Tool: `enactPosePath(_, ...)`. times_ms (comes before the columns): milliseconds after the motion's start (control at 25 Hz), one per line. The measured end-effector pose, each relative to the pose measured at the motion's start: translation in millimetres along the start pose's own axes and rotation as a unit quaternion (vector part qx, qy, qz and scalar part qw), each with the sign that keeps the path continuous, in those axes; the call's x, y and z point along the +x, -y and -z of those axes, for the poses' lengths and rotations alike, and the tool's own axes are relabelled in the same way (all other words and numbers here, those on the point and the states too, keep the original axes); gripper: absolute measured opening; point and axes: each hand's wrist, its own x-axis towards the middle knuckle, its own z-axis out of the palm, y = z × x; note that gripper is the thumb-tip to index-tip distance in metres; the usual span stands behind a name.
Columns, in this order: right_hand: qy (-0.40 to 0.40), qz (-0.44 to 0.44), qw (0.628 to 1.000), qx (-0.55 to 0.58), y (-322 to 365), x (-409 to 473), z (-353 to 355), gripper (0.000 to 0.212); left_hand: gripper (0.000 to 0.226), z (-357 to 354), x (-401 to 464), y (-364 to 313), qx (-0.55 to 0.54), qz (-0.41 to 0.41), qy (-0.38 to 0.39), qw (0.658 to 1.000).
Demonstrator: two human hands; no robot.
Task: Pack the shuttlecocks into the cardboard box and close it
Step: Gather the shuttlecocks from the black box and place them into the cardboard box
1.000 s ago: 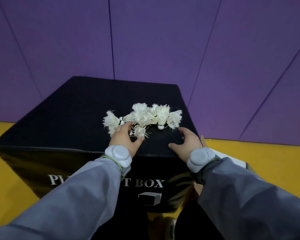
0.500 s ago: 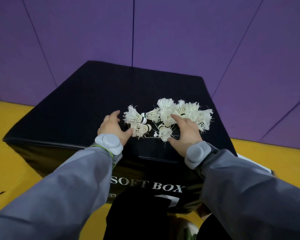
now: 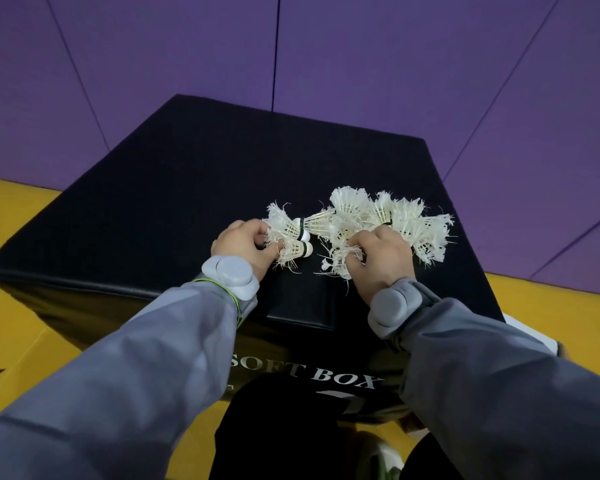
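Both your hands sit on the near part of the soft box [image 3: 174,188], and since a moment ago each has closed from resting flat into a grip on feathers, so gathering has begun. Your left hand [image 3: 245,245] pinches a small cluster of shuttlecocks [image 3: 291,237] at its fingertips. Your right hand [image 3: 381,258] is curled around a frayed one, touching the bigger pile [image 3: 388,216] just beyond. No cardboard box is clearly in view; packing waits.
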Motion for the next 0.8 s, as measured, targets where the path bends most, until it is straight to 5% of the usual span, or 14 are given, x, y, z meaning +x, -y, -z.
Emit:
enactPosePath(400,0.003,0.005,1.0,0.015,2.8,-19.1,33.5,0.028,0.023,31.3,-16.8,-27.2,0.017,-0.035,-0.025,0.999)
enactPosePath(800,-0.054,-0.006,0.998,0.012,-43.1,-88.7,113.8,0.028,0.023,41.7,-87.6,-128.4,0.016,-0.107,-0.008,0.994)
